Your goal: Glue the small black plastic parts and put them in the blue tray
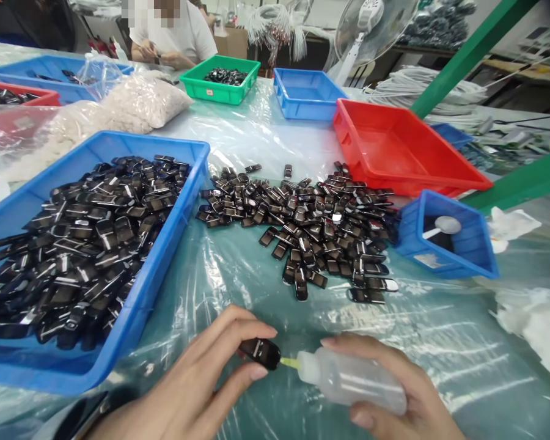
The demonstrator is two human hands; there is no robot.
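Between thumb and fingers, my left hand (211,366) pinches a small glossy black plastic case (262,352), shaped like a key fob. My right hand (394,379) is wrapped round a translucent squeeze bottle (352,380) lying nearly level. The bottle's thin yellow nozzle tip (288,362) points left and meets, or almost meets, the right end of the case. Beyond my hands a loose pile of similar black cases (302,220) covers the middle of the table. More black cases (91,238) fill the large blue tray (160,269) on my left.
A red tray (394,146) and a small blue bin (453,256) with a white scoop (447,225) stand right. Farther back are a green tray (220,91), a blue tray (307,98) and a bag of pale pieces (142,101). Another person (172,36) sits across the table.
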